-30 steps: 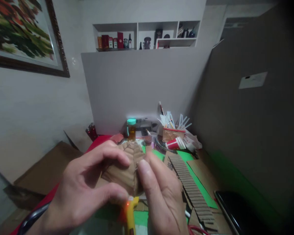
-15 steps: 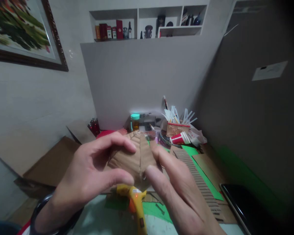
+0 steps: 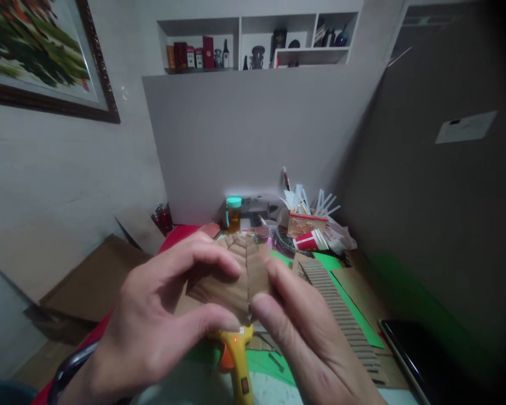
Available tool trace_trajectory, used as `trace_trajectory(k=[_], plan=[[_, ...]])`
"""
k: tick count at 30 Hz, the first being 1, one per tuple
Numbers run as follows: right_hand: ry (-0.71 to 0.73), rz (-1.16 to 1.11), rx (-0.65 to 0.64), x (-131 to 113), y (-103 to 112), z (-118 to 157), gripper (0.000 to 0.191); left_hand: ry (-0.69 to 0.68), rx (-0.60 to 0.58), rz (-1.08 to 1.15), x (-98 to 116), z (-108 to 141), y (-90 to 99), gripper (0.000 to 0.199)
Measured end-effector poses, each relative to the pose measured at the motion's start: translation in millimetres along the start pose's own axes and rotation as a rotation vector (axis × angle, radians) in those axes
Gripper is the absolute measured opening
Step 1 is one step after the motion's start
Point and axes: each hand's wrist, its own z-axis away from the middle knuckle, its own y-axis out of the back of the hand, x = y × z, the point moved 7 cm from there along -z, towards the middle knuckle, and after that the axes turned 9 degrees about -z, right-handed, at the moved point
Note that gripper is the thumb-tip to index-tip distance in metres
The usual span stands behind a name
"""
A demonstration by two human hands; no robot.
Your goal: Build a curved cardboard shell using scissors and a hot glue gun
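Observation:
Between my hands is a folded cardboard piece [image 3: 230, 286] with ridged creases and a seam down its middle. My left hand [image 3: 168, 304] curls round its left side, fingers on top and thumb along the lower edge. On the right edge, my right hand [image 3: 299, 326] pinches it between thumb and forefinger near the seam. A yellow hot glue gun [image 3: 237, 360] with an orange trigger lies just below the cardboard, a small red light showing on it. The underside of the piece is hidden.
Corrugated cardboard [image 3: 337, 304] and green sheets [image 3: 365, 320] lie to the right, with a black phone [image 3: 417, 354] at the near right. Behind stand a teal-lidded bottle [image 3: 233, 214], a box of white strips [image 3: 307, 224] and tipped paper cups [image 3: 310, 240]. Brown cardboard [image 3: 93, 275] leans at left.
Both hands and the cardboard have shifted slightly, the left hand a little rightward and down. The piece has turned a little, its seam now further right. The grip stays much the same.

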Motion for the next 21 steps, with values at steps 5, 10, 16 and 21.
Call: trace_trajectory(k=[5,10,16,21], plan=[[-0.003,0.020,-0.012,-3.0,0.3,-0.2,0.021,0.024,-0.038,0.014,-4.1,-1.0,-1.8,0.037],[-0.126,0.002,-0.054,5.7,2.0,-0.4,0.025,0.000,-0.075,0.030,-4.6,-7.5,-6.1,0.031],[-0.268,-0.146,-0.131,13.4,-3.4,-1.0,0.034,-0.050,-0.081,0.040,-4.2,-8.7,-6.4,0.015],[-0.353,-0.255,-0.137,16.7,-5.3,-0.5,0.034,0.037,-0.042,0.237,-14.1,-6.6,-9.7,0.014]])
